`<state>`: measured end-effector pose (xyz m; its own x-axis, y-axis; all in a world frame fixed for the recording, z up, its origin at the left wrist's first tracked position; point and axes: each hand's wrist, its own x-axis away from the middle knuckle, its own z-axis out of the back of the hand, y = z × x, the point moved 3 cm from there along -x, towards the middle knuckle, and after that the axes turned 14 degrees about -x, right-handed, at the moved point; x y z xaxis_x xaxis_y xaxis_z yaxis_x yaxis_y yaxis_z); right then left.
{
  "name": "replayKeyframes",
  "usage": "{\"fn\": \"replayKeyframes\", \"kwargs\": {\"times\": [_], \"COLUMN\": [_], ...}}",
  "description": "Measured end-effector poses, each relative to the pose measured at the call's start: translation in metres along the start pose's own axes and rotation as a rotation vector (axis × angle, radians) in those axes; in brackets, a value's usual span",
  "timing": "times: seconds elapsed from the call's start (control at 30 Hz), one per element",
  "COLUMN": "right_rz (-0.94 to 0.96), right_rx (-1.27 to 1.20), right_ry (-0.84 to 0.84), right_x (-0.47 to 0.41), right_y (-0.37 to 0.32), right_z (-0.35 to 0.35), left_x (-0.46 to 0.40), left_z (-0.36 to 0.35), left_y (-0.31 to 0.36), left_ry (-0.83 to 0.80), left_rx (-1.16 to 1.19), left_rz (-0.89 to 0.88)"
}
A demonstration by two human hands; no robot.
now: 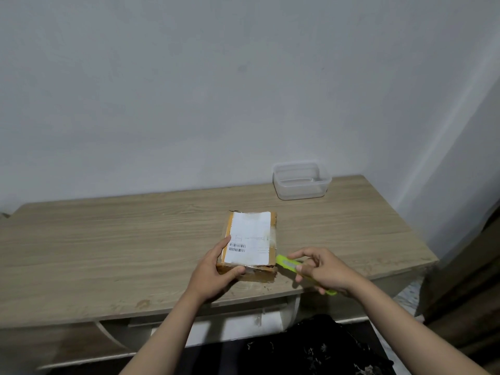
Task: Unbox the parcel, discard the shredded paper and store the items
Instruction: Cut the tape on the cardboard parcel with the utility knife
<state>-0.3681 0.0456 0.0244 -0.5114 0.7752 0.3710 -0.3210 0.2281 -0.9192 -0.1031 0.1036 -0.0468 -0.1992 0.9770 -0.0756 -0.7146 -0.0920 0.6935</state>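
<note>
Head view: I'm seeing the left hand (216, 272) gripping the parcel's (250, 244) near left corner, the parcel lying sealed on the desk (108, 244). Just right of it, my right hand (322, 269) is holding a green cutter (288, 263), its tip nearly touching the parcel.

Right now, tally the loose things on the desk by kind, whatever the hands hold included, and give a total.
Cardboard parcel, taped shut, white label on top, gripped by the left hand: 1
Clear plastic container, no lid on it, near the wall: 1
Green utility knife, held in the right hand: 1
Total: 3
</note>
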Motion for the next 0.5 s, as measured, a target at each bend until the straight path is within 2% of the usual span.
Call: {"fn": "replayKeyframes", "kwargs": {"times": [0.27,0.4,0.5], "right_rz": [0.087,0.103,0.095], "right_rx": [-0.114,-0.116,-0.118], "right_ry": [0.318,0.351,0.327], "right_x": [0.000,0.001,0.004], "right_y": [0.011,0.016,0.017], "right_z": [0.014,0.015,0.009], "left_x": [0.010,0.007,-0.013], "left_z": [-0.007,0.004,0.020], "left_y": [0.006,0.009,0.009], "left_ry": [-0.010,-0.025,-0.148], "left_rx": [0.026,0.103,0.209], "left_rz": [0.084,0.115,0.126]}}
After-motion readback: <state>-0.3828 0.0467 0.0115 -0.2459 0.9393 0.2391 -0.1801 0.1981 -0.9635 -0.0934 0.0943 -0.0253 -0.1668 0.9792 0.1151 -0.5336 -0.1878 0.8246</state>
